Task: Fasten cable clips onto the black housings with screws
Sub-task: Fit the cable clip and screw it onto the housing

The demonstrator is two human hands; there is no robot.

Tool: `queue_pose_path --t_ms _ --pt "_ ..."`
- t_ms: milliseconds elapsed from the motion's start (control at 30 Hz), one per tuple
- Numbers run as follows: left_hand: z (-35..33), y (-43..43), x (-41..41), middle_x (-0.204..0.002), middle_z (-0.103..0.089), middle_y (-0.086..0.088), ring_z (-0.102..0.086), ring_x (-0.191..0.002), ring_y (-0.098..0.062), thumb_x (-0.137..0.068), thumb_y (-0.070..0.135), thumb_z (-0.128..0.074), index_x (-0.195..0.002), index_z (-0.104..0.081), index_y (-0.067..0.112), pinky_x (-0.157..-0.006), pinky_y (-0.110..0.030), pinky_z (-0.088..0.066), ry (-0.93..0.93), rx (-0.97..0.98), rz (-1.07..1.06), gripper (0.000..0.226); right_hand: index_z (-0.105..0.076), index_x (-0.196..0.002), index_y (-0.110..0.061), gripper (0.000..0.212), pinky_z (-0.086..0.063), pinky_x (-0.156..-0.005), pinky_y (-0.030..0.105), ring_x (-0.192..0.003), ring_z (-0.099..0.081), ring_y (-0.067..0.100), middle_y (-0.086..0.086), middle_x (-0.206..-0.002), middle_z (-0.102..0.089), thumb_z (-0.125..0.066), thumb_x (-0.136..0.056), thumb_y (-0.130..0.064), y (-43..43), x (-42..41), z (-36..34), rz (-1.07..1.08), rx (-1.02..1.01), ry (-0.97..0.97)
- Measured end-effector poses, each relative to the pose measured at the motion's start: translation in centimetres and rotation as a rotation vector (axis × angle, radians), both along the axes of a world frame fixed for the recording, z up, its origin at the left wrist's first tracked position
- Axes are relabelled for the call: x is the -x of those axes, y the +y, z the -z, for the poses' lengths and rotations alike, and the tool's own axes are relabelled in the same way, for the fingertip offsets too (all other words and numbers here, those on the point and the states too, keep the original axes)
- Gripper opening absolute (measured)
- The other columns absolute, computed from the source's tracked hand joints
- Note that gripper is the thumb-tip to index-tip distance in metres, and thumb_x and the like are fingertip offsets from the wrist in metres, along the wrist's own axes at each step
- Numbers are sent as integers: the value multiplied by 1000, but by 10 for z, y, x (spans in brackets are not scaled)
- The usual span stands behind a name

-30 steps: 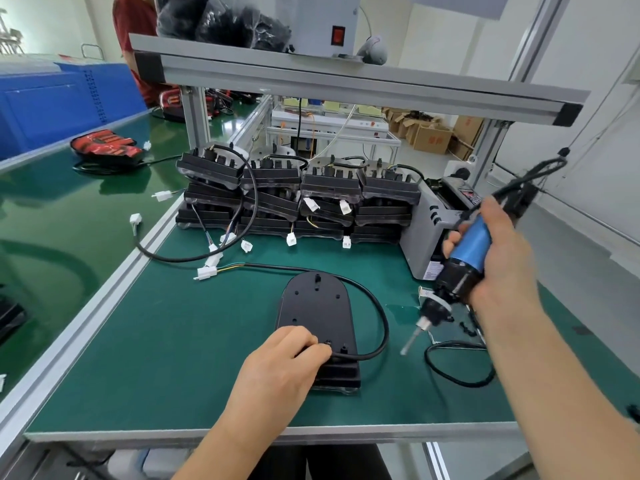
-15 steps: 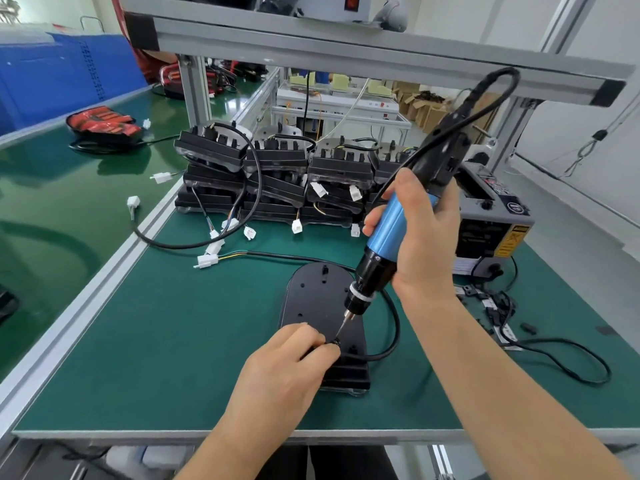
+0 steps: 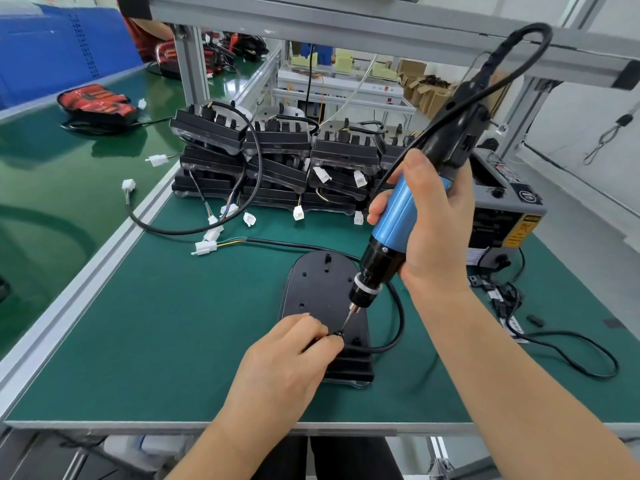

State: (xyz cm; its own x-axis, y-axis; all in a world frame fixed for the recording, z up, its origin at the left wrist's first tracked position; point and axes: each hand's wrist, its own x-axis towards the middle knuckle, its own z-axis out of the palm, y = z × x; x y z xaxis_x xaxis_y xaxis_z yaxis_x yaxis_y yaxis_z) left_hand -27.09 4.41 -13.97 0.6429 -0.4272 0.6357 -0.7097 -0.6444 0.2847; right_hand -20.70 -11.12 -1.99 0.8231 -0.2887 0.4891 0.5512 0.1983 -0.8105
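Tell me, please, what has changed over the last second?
The right hand swung the screwdriver left and down from beside the housing; its bit now sits at the clip. The left hand kept holding the clip on the housing, which stayed put.

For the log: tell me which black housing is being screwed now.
The housing lying flat alone in front, screwdriver tip on it, left hand pinching its clip; the others are stacked behind.

Single view, head-worn, wide-angle. Looks forward and down from the near edge of the bench point(image 3: 173, 341), close over the left hand point(image 3: 287, 362) and right hand point(image 3: 433, 230). Housing point(image 3: 322, 289) near centre; stack point(image 3: 277, 161) and shelf frame point(image 3: 346, 19) farther back.
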Motion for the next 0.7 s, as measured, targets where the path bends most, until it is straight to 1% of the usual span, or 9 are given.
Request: queue_pose_path --t_ms 500,700 --pt "0 0 0 -81 -62 -1 -62 -78 -20 -67 -6 -79 -86 -71 12 -57 -31 -54 6 0 -8 27 -49 -97 -16 25 -47 -51 30 -48 -56 23 0 -74 -54 -64 -81 -29 1 5 1 -21 -5 -32" --pt "2 0 0 -83 -61 -1 -61 -78 -20 -74 -4 -72 -88 -71 11 -60 -33 -55 0 4 -13 21 -52 -101 -8 34 -48 -52 30 -48 -56 22 2 -71 -53 -65 -79 -30 5 3 0 -75 -1 -1"
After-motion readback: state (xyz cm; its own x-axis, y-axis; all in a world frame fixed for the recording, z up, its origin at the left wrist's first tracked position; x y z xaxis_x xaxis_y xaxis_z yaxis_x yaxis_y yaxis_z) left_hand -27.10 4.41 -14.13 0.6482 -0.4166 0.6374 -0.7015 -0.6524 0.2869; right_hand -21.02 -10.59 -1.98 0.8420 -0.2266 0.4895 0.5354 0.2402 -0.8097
